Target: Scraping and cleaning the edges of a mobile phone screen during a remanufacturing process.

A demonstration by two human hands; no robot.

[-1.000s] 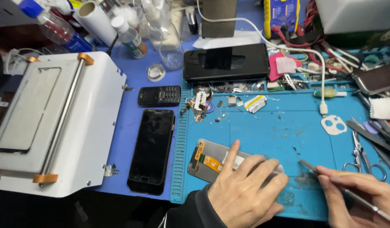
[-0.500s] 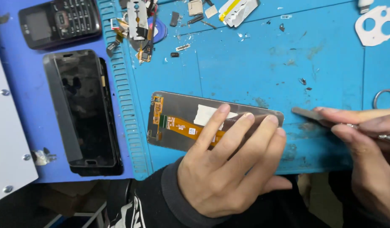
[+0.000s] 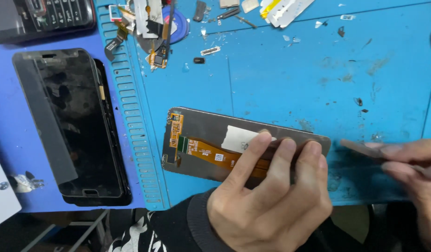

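My left hand [image 3: 271,205] lies flat over the near edge of a phone display panel [image 3: 206,128], which rests face down on the blue work mat [image 3: 290,79], near its front edge and tilted a little so its far end points to my right. Three fingers [image 3: 255,151] are spread and pressed on its grey metal back; they pin it down rather than grasp it, so this hand is open and holds nothing. The orange flex cable [image 3: 201,150] runs along the back from the connector end at the left and disappears under my fingers, beside a pale rectangular sticker [image 3: 238,137]. My right hand [image 3: 413,175] comes in from the right edge with fingers closed around a thin flat tool [image 3: 357,145], its tip just beside the panel's right-hand corner; the picture is blurred there, so I cannot tell whether the tip touches the panel. As I judge it, the panel is already out of any phone body and laid ready, with cable and sticker in place on its back, so the work at its edge looks barely begun. Well apart to the left on the darker blue surface lies a dark smartphone [image 3: 73,126], with loose small parts [image 3: 155,32] at the mat's far side.
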